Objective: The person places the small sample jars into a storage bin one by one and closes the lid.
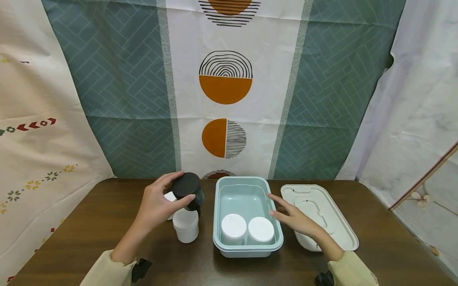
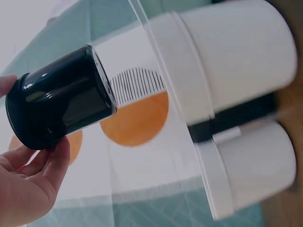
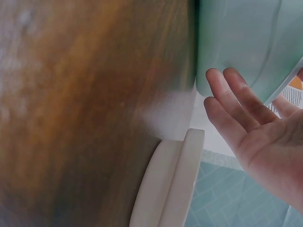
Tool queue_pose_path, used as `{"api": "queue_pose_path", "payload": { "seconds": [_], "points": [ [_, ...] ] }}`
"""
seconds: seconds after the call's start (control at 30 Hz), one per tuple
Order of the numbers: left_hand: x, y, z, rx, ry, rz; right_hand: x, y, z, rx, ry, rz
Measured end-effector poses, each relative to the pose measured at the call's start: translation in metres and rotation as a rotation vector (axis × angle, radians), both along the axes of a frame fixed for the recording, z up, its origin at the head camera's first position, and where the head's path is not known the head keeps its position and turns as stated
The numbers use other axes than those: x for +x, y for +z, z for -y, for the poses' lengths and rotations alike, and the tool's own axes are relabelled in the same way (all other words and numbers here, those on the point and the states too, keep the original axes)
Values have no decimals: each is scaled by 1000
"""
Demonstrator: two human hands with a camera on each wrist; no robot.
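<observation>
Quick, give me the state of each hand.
Left hand: grips the black jar, lifted off the table.
Right hand: open, fingers straight beside the tub.

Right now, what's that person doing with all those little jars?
A person sits at a brown table. Their left hand holds a black jar up off the table, its grip round the lid end. Under it stand white jars. In the middle is a light blue tub with two white-lidded jars already inside at the near end. The right hand is open and rests by the tub's right side. A white lid lies to the right of the tub.
</observation>
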State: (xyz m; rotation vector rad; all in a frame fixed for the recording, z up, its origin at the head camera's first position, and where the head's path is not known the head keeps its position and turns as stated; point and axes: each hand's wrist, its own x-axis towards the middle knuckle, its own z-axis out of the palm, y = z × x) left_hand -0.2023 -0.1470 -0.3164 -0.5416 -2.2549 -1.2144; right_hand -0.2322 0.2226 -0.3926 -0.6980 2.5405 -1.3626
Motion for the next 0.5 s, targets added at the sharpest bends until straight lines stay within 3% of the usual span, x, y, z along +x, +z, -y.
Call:
{"api": "queue_pose_path", "payload": {
  "seconds": [0.23, 0.5],
  "points": [
    [-9, -1, -31, -16, -55, 1, 1, 2, 0, -10, 4, 15],
    [-17, -4, -71, -2, -179, 47, 1, 2, 0, -9, 9, 14]
  ]
}}
